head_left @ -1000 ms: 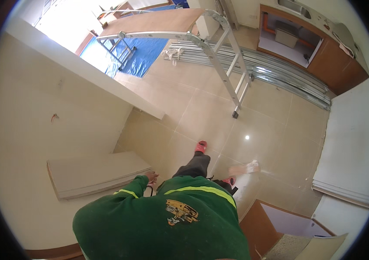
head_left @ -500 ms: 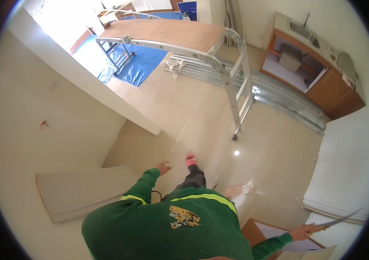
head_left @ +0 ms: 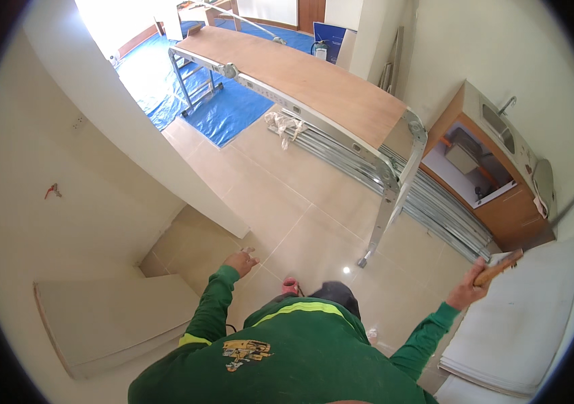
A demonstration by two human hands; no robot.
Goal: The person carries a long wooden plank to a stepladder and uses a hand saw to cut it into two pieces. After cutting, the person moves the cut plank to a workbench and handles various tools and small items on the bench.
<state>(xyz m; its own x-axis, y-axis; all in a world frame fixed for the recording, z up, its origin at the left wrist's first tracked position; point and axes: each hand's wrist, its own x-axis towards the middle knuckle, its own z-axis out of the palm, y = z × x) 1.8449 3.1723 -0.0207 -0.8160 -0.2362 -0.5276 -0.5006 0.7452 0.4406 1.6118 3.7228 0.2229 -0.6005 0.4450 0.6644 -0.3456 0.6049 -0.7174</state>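
Observation:
My right hand (head_left: 467,288) is closed around the wooden handle of a long-bladed tool (head_left: 499,267), held out to the right above a stack of white boards (head_left: 523,316). Its narrow grey blade is smeared by motion and points up toward the sink cabinet, so its exact kind is unclear. Over the tiled floor at the left, my left hand (head_left: 241,262) holds nothing, its fingers loosely apart. Both arms are in green sleeves. A pink shoe (head_left: 290,285) shows below, between my hands.
Ahead stands a folding aluminium work platform (head_left: 300,71) with a wooden top. Metal channels (head_left: 445,215) lie under and beside it. To the right is a sink cabinet (head_left: 519,209) with an open front. Boards (head_left: 112,323) lean at the left wall; blue sheeting (head_left: 223,111) covers the far floor.
My right hand has swung up and forward with the long-bladed tool. My left hand has shifted slightly left. I have stepped, and the view has turned, so the platform appears further right.

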